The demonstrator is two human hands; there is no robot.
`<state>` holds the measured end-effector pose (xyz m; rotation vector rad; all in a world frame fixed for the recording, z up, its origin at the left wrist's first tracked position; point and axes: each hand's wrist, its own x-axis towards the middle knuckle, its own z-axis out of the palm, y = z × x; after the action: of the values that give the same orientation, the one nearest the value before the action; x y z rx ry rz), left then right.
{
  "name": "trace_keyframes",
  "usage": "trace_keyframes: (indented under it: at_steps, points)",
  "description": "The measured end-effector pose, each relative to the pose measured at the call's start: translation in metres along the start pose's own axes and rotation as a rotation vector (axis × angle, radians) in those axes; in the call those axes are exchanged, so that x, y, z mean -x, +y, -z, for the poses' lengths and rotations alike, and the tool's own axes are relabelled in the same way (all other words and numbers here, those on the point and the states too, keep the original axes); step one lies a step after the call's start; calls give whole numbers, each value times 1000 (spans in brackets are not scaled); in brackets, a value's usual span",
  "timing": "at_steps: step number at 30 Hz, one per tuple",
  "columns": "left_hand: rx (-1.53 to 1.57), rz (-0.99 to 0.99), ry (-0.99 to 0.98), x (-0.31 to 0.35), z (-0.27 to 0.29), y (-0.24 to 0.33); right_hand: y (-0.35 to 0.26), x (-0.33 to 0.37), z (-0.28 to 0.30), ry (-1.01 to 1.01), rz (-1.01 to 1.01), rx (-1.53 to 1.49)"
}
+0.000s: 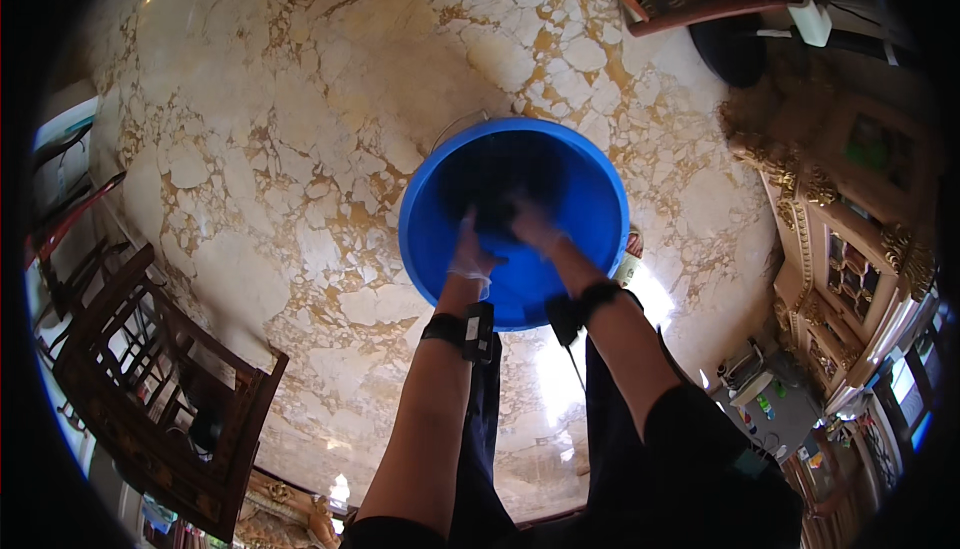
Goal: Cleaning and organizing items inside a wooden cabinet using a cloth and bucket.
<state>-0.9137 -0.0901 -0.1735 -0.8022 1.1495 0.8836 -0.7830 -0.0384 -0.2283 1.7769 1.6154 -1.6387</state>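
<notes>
Bucket [592, 241], blue and round, sits on the floor under both hands; its wall rings them, and the rim passes below the wrists. Left hand [470, 252] is inside it, thumb held off from the fingers, fingertips at the near edge of a dark mass [500, 171]. Can't tell if they pinch any of it. Right hand [537, 227] is just right of the left and apart from it, reaching toward the same mass; fingers blurred and dim, so spread or closed — can't tell. The mass lies just beyond the fingertips, against the bucket's far side; too dark to say what it is.

Behind each hand: black wrist strap with a box, left box [478, 332], right box [565, 321]. Sandalled foot [630, 257] just right of the bucket, near the right hand. Marbled floor [330, 149] all round. Well off to the left hand's left, dark wooden chair [160, 379]. Well off to the right hand's right, carved wooden cabinet [825, 249] — gold-toned trim.
</notes>
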Motion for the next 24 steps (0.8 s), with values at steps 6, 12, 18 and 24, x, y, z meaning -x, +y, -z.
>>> trace_keyframes:
  at_steps: [6,12,18,24]
  points:
    - [370,156,-821,10,83,33,-111,153,9,-260,498,-161]
    - [288,-257,-424,46,49,-10,-132,144,8,248,334,-116]
    - [39,-294,-283,38,18,-17,-30,25,17,39,83,86]
    - [-63,-229,133,10,58,8,-62,32,-31,312,239,826]
